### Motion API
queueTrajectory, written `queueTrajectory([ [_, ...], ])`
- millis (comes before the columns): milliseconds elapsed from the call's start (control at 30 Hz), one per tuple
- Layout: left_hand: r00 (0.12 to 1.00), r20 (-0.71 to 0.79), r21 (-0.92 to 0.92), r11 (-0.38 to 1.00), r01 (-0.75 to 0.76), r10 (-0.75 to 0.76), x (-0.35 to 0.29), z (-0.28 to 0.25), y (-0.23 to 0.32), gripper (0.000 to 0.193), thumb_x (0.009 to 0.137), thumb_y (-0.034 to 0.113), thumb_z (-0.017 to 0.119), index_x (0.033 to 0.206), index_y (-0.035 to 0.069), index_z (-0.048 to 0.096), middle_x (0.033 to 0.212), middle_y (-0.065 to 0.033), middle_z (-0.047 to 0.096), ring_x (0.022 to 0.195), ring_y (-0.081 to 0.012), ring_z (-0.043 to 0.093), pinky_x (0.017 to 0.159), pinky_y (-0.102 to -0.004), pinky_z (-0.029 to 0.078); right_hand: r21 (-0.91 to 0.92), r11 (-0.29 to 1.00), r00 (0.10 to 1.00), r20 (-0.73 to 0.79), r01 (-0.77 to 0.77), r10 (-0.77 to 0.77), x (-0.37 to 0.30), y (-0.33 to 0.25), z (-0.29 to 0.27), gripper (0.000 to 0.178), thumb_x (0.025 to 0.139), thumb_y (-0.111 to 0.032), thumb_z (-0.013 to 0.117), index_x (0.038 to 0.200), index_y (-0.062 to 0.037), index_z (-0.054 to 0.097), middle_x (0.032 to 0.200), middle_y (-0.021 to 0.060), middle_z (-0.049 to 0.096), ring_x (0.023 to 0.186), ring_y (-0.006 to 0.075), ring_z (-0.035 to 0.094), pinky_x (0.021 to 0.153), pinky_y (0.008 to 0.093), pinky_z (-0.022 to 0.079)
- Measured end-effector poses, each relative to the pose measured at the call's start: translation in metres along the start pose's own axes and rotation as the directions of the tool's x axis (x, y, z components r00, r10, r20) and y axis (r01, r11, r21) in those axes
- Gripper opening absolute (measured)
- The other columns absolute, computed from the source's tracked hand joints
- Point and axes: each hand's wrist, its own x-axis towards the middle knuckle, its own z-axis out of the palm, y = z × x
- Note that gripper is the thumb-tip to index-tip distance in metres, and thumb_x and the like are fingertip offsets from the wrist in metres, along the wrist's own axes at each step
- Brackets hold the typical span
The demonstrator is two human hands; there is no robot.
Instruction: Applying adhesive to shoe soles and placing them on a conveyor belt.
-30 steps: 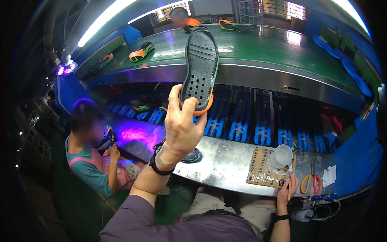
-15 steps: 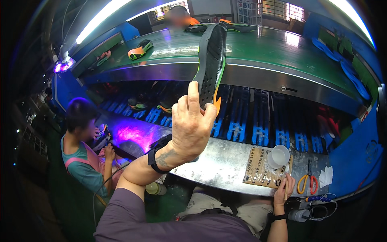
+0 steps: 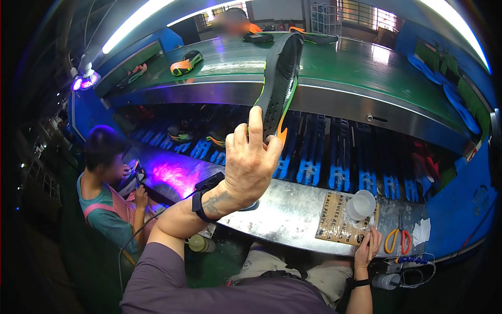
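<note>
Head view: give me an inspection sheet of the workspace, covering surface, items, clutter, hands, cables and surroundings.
Surface: metal bench, smeared and spotted.
Held items: sole, black with green edging and some orange at its lower end; stick, pale and slim.
Clutter: translucent cup on brown card; scissors and white paper to their right.
Hands: left hand grips the sole's lower end, raised; right hand holds the stick by the card's lower right corner.
Cables: white cord looped at lower right; dark cable near the co-worker.
Surroundings: green conveyor beyond the bench, carrying shoe parts; purple lamp at upper left.
</note>
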Motion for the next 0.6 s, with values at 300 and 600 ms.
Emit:
queueTrajectory([
  [300,0.996,0.081,-0.055,0.997,0.047,-0.043,0.0,-0.004,-0.005,0.015,0.074,-0.005,0.066,0.086,0.002,0.06,0.137,-0.032,0.049,0.086,-0.0294,0.058,0.068,-0.0415,0.045,0.014,1.0,1.0,-0.002,-0.008,0.008,0.0,0.001,0.0,0.026,0.098,-0.006,0.055,0.121,0.0008,0.065,0.109,0.0197,0.061,0.101,0.0373,0.062,0.089,0.0427,0.049],
  [600,0.958,0.181,-0.337,0.901,0.274,-0.224,0.003,-0.015,-0.018,0.03,0.069,0.0,0.083,0.086,0.002,0.059,0.137,-0.0287,0.046,0.099,-0.0422,0.066,0.083,-0.0477,0.055,0.034,0.999,1.0,-0.007,-0.006,0.007,-0.001,0.003,0.001,0.026,0.098,-0.006,0.056,0.121,0.001,0.065,0.108,0.0197,0.061,0.101,0.0376,0.061,0.089,0.0436,0.049],
])
